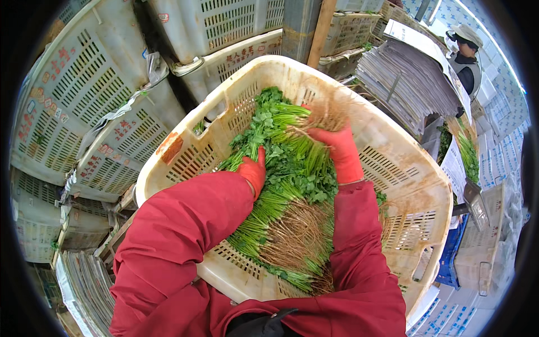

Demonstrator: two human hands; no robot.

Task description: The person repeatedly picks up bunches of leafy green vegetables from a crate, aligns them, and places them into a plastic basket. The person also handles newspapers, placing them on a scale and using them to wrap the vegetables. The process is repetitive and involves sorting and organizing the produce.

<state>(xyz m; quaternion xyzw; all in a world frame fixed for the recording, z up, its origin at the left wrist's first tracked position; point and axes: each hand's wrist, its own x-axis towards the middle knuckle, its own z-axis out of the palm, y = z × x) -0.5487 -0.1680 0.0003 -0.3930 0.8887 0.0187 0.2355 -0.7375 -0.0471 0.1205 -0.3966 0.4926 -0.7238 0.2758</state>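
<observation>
Bundles of leafy green herbs with long brown roots (294, 234) lie in a white slotted plastic basket (404, 168) before me. Both my hands wear red gloves. My right hand (339, 147) is at the root end of an upper bunch of herbs (290, 116), its fingers partly hidden behind the roots, which look blurred. My left hand (254, 170) rests on the leaves and stems at the basket's left side, thumb raised; its other fingers are partly hidden, so its grip is unclear.
Stacked white slotted crates (122, 147) bearing writing stand on the left and behind the basket. A tall stack of paper sheets (404, 84) is at the upper right, with a person in a cap (465, 59) beyond it. A blue crate (452, 257) stands at the right, another paper stack (86, 290) at lower left.
</observation>
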